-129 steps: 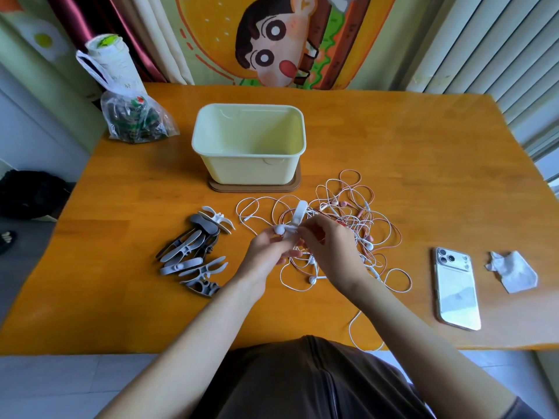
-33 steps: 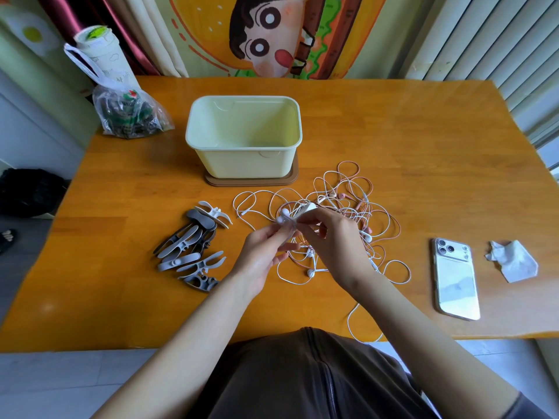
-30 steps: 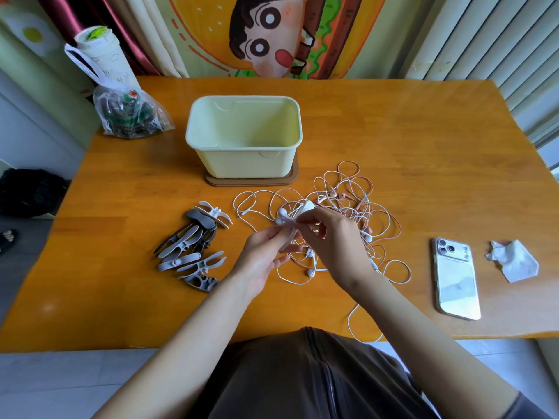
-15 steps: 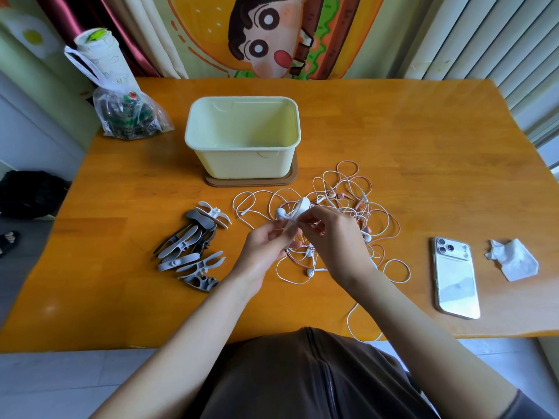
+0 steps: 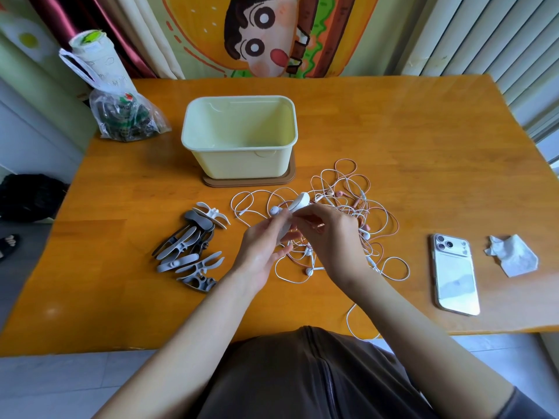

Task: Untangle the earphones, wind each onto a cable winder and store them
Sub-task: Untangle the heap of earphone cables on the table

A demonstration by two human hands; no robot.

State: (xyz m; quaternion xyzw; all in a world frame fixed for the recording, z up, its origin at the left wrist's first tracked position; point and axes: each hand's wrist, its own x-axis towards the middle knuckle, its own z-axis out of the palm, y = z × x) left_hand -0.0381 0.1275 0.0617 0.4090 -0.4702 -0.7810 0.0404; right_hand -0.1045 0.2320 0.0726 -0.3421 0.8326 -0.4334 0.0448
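Left hand (image 5: 266, 241): thumb and fingers pinch the lower end of the white cable winder (image 5: 299, 202); a white earbud (image 5: 274, 210) pokes out just above the fingertips.
Right hand (image 5: 332, 234): fingertips curled onto the same winder from the other side.
Winder: held above the worktop (image 5: 393, 131), tilted.
Earphones (image 5: 351, 204): white and pink cords in one tangle, under and beyond both hands.
Spare winders (image 5: 193, 252): grey heap left of the hands.
Tub (image 5: 242, 161): cream, behind the tangle.
Phone (image 5: 455, 273): face down at right, with a crumpled tissue (image 5: 512, 255) beside it.
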